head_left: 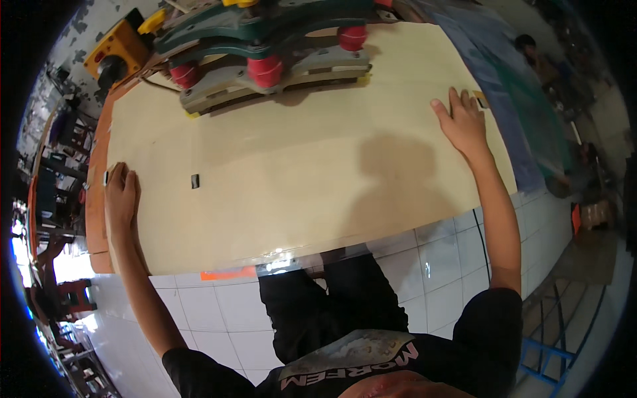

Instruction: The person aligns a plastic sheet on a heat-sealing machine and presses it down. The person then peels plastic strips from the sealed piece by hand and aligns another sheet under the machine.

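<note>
A wide cream-coloured sheet [279, 172] lies spread across the work table, with a glossy, see-through layer along its near edge. My left hand [121, 192] rests on the sheet's left margin, fingers stretched forward beside a small black-and-white piece [105, 178]. At the far right margin my right hand [462, 125] lies flat with fingers and thumb spread. Its fingertips are close to another small dark piece [482, 103]. Neither hand appears to hold anything. A small dark rectangle [195, 181] sits on the sheet, to the right of my left hand.
Over the far part of the sheet stands a dark green machine frame [265, 30] with red cylinders [265, 70] and a long pale bar [275, 83]. A yellow control box [118, 52] is at the far left. Blue sheeting [494, 86] hangs along the right side. White floor tiles [225, 308] show below.
</note>
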Available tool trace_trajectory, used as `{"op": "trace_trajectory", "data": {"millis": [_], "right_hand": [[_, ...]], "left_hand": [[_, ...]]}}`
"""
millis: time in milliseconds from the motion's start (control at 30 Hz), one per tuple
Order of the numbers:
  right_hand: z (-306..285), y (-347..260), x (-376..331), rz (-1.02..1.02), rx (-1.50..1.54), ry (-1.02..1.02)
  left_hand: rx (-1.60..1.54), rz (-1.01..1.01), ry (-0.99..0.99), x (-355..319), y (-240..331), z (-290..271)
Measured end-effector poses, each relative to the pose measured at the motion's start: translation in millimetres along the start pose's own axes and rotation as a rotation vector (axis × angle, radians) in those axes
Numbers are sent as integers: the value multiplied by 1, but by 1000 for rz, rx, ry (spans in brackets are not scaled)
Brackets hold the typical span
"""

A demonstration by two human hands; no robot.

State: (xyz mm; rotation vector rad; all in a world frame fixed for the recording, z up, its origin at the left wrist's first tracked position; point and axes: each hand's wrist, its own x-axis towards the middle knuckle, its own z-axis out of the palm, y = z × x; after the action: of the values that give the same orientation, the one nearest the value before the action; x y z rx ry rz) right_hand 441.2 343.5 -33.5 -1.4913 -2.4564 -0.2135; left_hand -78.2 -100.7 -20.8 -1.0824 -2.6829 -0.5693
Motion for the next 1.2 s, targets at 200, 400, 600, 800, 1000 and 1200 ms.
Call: {"op": "trace_trajectory", "data": {"millis": [200, 400, 600, 800, 1000, 1200], "right_hand": [[-7, -4, -4, 38, 18, -66], [-9, -7, -1, 26, -2, -108], [-18, -14, -5, 27, 82, -171], [-20, -16, -6, 40, 94, -194], [-22, -16, -5, 105, 37, -216], [-23, -18, -6, 116, 57, -252]], "left_hand": [[146, -14, -42, 3, -10, 8], [166, -39, -79, -1, 0, 5], [200, -48, -98, -1, 5, 3], [229, -43, -46, -1, -4, 8], [247, -75, -27, -2, 7, 7], [216, -129, -74, 1, -5, 9]]}}
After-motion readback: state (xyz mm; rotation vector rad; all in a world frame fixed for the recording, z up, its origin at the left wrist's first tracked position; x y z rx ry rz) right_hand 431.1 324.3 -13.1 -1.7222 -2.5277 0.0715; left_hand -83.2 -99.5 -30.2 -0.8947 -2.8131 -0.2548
